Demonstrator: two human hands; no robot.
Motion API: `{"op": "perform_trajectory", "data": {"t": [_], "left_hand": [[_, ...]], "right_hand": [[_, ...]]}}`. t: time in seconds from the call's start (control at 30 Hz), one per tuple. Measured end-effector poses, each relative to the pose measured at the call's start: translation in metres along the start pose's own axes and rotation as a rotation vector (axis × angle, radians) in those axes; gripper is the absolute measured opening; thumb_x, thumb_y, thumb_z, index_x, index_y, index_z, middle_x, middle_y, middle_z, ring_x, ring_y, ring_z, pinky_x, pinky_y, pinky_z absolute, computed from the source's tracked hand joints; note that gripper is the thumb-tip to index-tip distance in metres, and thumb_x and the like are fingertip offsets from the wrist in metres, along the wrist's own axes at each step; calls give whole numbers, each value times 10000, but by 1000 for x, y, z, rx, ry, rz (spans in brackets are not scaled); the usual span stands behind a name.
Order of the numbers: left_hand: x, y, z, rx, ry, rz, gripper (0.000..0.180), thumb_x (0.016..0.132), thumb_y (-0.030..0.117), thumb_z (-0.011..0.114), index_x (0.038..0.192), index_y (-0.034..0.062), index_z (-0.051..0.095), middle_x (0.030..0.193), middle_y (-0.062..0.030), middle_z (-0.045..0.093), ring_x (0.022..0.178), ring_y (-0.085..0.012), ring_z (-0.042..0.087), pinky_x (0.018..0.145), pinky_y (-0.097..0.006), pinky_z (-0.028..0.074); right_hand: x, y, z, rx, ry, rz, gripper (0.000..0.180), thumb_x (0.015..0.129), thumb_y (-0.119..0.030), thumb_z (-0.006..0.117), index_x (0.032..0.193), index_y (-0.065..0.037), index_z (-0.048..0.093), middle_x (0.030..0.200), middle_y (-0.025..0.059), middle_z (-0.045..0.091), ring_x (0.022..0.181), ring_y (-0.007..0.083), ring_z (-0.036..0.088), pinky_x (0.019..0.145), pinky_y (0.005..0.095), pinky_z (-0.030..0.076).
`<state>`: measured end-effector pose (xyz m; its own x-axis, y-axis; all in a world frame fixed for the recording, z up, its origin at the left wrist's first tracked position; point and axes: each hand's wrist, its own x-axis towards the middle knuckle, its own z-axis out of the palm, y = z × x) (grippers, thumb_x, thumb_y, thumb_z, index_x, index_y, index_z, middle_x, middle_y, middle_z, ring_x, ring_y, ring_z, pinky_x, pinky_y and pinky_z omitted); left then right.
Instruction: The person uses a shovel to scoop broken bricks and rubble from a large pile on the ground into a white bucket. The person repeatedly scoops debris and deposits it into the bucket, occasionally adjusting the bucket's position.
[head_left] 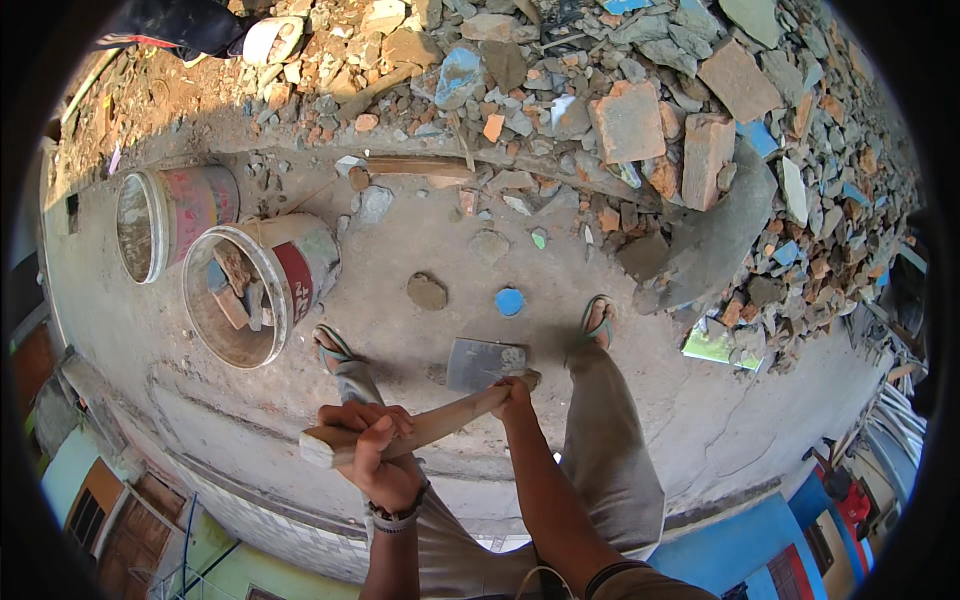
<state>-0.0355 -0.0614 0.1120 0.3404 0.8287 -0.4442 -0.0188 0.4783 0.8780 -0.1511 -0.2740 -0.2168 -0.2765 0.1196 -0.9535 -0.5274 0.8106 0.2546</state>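
A hoe with a thick wooden handle (440, 421) slants across in front of my legs. My left hand (383, 460) wraps around it near its blunt butt end. Farther along, close to the grey metal hoe blade (478, 366), my right hand (515, 396) grips the same handle. The blade is low, between my sandalled feet, partly covered by the handle end; whether it touches the ground I cannot tell. Just beyond it lie a blue-faced chunk (509, 302) and a rounded grey-brown chunk (427, 291).
Left of my feet, a white bucket (283, 345) lies tipped with broken pieces inside, beside another tipped bucket (152, 262). A rubble heap (800, 235) spreads across the far side and right, with a large brick piece (628, 122). At far left, another person's slippered foot (272, 40) shows.
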Motion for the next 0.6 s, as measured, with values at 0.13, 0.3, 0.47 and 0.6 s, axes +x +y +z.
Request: {"op": "perform_trajectory", "data": {"t": [0.13, 0.3, 0.47, 0.6], "left_hand": [[49, -10, 66, -7, -200, 251, 221, 754, 5, 565, 865, 48, 378, 679, -62, 412, 542, -200, 488, 576, -362, 466], [85, 4, 165, -176, -563, 430, 207, 722, -6, 514, 878, 57, 394, 702, -76, 434, 539, -213, 458, 560, -380, 451], [51, 16, 159, -226, -664, 453, 279, 647, 18, 577, 866, 85, 418, 725, -59, 508, 564, -189, 461, 538, -336, 427], [9, 30, 76, -165, -389, 381, 311, 623, 29, 643, 816, 96, 408, 663, -36, 496, 508, -172, 469, 540, -302, 414]], "right_hand": [[0, -56, 118, 17, -25, -1, 73, 819, -72, 507, 762, -77, 462, 628, 64, 491, 555, 229, 508, 598, 420, 513], [-59, -105, 295, 122, -498, -41, 123, 831, -40, 454, 717, -74, 420, 608, 43, 461, 513, 194, 461, 563, 346, 470], [-79, -93, 304, 83, -548, -108, 147, 806, -26, 489, 690, -92, 429, 579, 37, 447, 524, 179, 458, 551, 316, 448], [-79, -67, 266, -9, -570, -95, 128, 810, -31, 498, 714, -86, 435, 626, 20, 437, 541, 154, 451, 547, 295, 432]]}}
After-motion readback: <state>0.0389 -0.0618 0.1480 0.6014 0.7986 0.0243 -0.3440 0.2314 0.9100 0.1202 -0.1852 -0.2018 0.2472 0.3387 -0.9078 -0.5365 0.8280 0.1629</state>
